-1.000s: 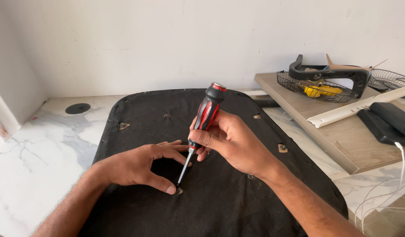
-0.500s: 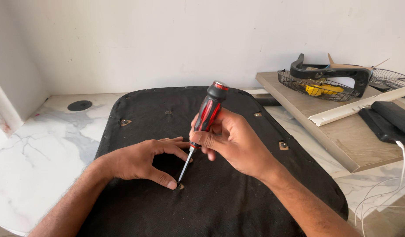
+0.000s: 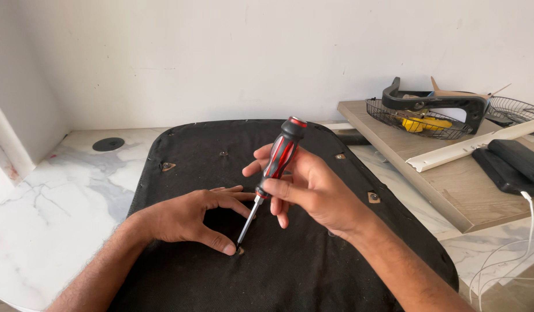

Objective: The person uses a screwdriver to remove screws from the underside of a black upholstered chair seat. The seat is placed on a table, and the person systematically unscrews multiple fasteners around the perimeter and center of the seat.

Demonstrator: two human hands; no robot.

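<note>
We are taking the black fabric-covered panel (image 3: pixel 313 266) as our landmark; it is lying flat on the white marbled floor (image 3: pixel 53 196), filling the middle of the head view. To its right, a wooden board (image 3: pixel 446 185) is carrying a wire basket (image 3: pixel 414 118), a black curved plastic part (image 3: pixel 446 101), a white trim strip (image 3: pixel 475 144) and flat black pads (image 3: pixel 512 162). A white cable (image 3: pixel 524 248) is trailing off the board's near corner. Beyond the panel's far left corner, a round dark disc (image 3: pixel 108 144) is sitting on the floor.

On the panel, our left hand (image 3: pixel 186 218) is resting palm down, thumb and forefinger spread around a screw hole (image 3: pixel 239 251), holding nothing. Our right hand (image 3: pixel 310 190) is closing loosely on the red-and-black screwdriver (image 3: pixel 272 173), fingertips on the lower handle, other fingers partly opened. The shaft is slanting down and left, its tip at or in the hole beside the left thumb; whether it is seated we cannot tell.

Judgement: we are driving the fastener at that hole. To do it well, we should be bringing the shaft nearer upright, pressing along its axis, regripping between turns, and keeping the left thumb off the tip's slip path.

Other small fastener points (image 3: pixel 373 197) are dotting the panel's edges.
</note>
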